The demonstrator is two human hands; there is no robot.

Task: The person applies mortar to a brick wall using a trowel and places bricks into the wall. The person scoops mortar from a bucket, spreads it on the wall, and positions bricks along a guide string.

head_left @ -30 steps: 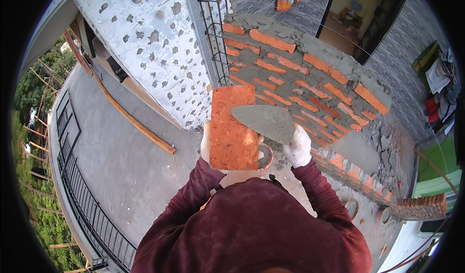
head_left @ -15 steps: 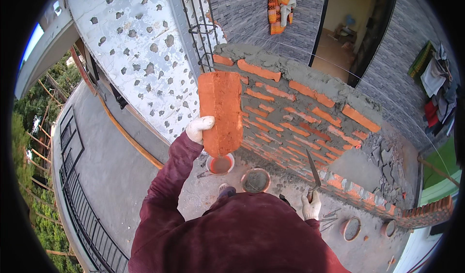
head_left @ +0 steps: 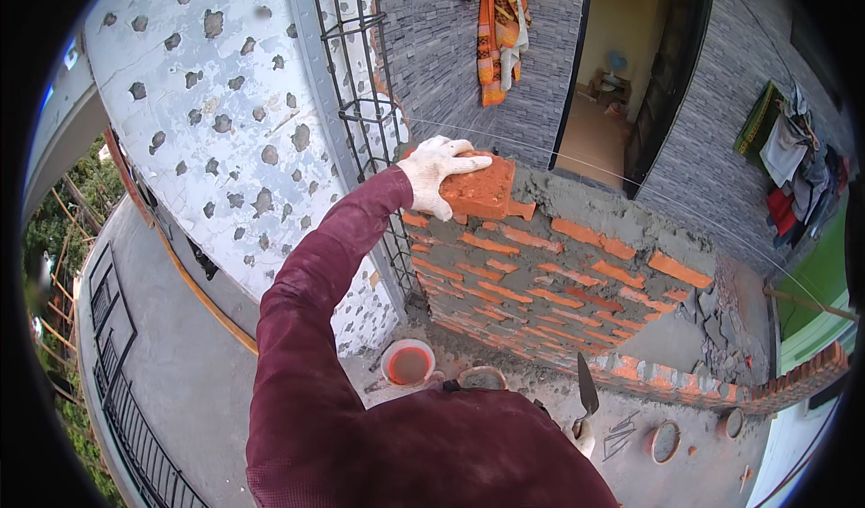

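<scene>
My left hand (head_left: 436,173), in a white glove, grips an orange brick (head_left: 485,193) at the left end of the top of a brick wall (head_left: 550,283). Its fingers spread across the brick's upper face, with the thumb down the near side. Grey mortar (head_left: 622,213) lies along the wall's top. Low at my right side, my right hand (head_left: 584,438), also gloved, holds a pointing trowel (head_left: 587,387) with its blade upward; my body partly hides that hand.
A rebar cage (head_left: 362,112) stands beside the wall's left end, against a pitted white wall (head_left: 234,121). A thin string (head_left: 631,180) runs above the brickwork. Buckets (head_left: 407,362) stand on the floor below. A black railing (head_left: 149,400) is at left, a doorway (head_left: 599,103) beyond.
My left hand has carried the brick forward and up from in front of me to the wall's top, turning it. The trowel has dropped slightly lower, still in my right hand. The view has shifted.
</scene>
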